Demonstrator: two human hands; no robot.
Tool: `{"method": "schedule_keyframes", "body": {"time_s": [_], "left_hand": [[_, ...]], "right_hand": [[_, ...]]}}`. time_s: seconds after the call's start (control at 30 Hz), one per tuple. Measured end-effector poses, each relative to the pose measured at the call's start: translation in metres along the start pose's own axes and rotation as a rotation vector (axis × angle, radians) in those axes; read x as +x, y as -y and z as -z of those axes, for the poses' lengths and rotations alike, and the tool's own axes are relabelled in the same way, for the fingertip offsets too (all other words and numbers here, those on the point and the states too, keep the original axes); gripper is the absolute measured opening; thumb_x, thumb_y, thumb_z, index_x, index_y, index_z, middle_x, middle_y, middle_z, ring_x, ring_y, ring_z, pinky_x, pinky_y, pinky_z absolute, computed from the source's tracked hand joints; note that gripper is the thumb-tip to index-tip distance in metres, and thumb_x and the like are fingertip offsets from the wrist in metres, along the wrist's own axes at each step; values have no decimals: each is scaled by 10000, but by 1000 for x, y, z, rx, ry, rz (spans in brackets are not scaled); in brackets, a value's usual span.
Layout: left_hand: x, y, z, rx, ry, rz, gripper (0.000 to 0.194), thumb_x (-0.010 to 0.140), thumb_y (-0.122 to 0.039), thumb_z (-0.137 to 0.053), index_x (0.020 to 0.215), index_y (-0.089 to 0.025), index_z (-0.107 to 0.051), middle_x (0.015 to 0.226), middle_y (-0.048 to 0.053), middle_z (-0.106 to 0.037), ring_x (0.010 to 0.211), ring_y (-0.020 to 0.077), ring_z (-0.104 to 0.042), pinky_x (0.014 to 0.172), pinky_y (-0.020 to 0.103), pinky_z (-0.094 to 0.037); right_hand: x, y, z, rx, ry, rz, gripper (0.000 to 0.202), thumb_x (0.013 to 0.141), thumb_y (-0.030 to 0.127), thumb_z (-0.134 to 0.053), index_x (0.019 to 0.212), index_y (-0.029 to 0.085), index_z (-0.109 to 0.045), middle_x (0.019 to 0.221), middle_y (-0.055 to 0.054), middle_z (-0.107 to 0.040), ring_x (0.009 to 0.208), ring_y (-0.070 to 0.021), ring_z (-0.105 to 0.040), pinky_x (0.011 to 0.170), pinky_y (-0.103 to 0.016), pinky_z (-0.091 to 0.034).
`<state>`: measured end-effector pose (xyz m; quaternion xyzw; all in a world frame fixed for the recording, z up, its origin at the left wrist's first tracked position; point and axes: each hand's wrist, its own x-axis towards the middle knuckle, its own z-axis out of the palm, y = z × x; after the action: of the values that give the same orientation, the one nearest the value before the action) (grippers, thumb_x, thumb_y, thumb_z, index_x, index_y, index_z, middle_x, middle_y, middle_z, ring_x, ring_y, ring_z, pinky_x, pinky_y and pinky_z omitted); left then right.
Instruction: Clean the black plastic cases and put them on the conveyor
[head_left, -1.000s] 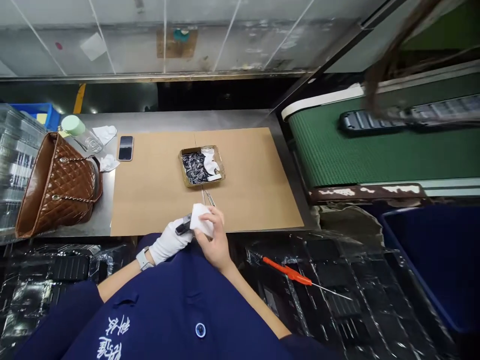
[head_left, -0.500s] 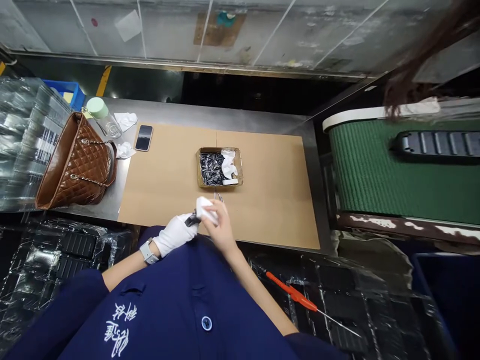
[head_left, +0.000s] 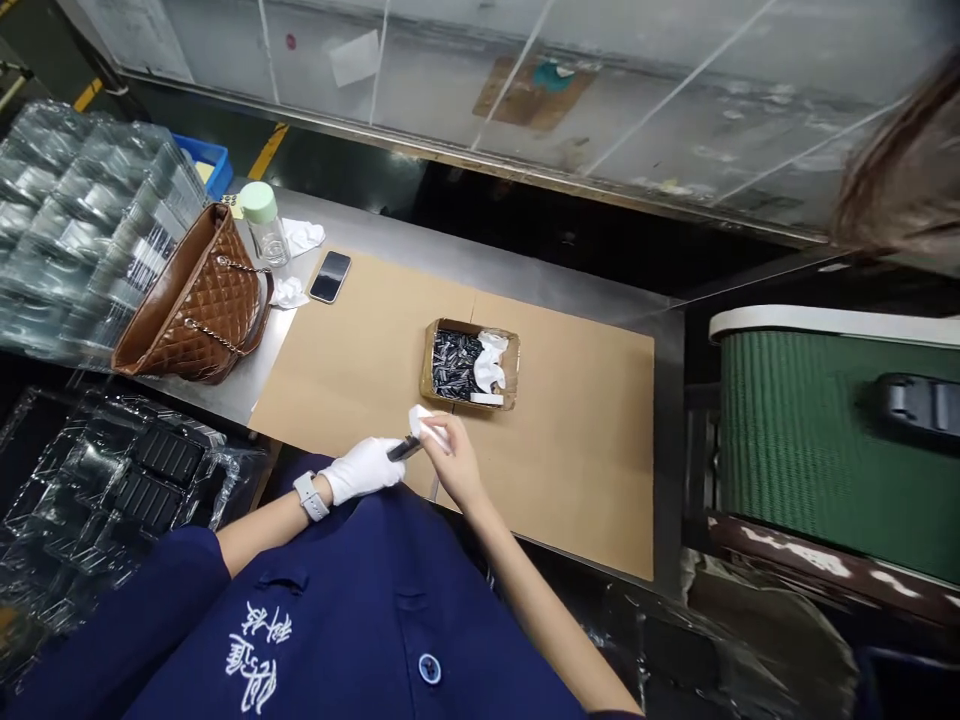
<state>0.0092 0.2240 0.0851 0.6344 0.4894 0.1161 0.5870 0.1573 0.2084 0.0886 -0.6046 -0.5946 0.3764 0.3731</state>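
Note:
My left hand (head_left: 367, 468), in a white glove, is closed around a small black part (head_left: 403, 449) near the table's front edge. My bare right hand (head_left: 456, 462) pinches a white block (head_left: 427, 425), perhaps a sponge or eraser, which touches the far end of the black part. Just beyond my hands a small cardboard box (head_left: 513, 372) sits on the brown cardboard sheet (head_left: 570, 430). Inside it lie many small black pieces (head_left: 454, 364), a crumpled white tissue (head_left: 490, 362) and another white block (head_left: 487, 399).
Left on the metal table are a brown quilted handbag (head_left: 217, 310), a jar with a green lid (head_left: 266, 225) and a phone (head_left: 330, 277). Stacked clear trays (head_left: 82, 230) stand beyond the bag. A green conveyor (head_left: 795, 440) at right carries a black part (head_left: 922, 405). A person's hair shows top right.
The camera view has turned, so the table appears shifted right and tilted. The white block still meets the black part, whose angle has changed slightly. The black piece on the conveyor has moved rightward in view.

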Motion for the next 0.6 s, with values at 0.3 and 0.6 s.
{"method": "schedule_keyframes", "body": {"time_s": [0.3,0.6], "left_hand": [[-8,10,1,-74,-95,63,132,751,-168,-481,713,-133,-602,649,25,-617,580,140,-527,624,265,-463],[-28,15,-7,-203,-229,109,94,765,-172,-537,747,-127,-618,720,50,-665,675,168,-600,680,281,-496]], "right_hand": [[6,6,-10,-152,40,161,145,739,311,-553,847,230,-607,1025,-92,-528,1003,-273,-507,886,-484,-404],[4,16,-21,-76,221,224,185,720,336,-583,863,224,-615,1077,-101,-513,1038,-279,-489,904,-480,-402]]}}
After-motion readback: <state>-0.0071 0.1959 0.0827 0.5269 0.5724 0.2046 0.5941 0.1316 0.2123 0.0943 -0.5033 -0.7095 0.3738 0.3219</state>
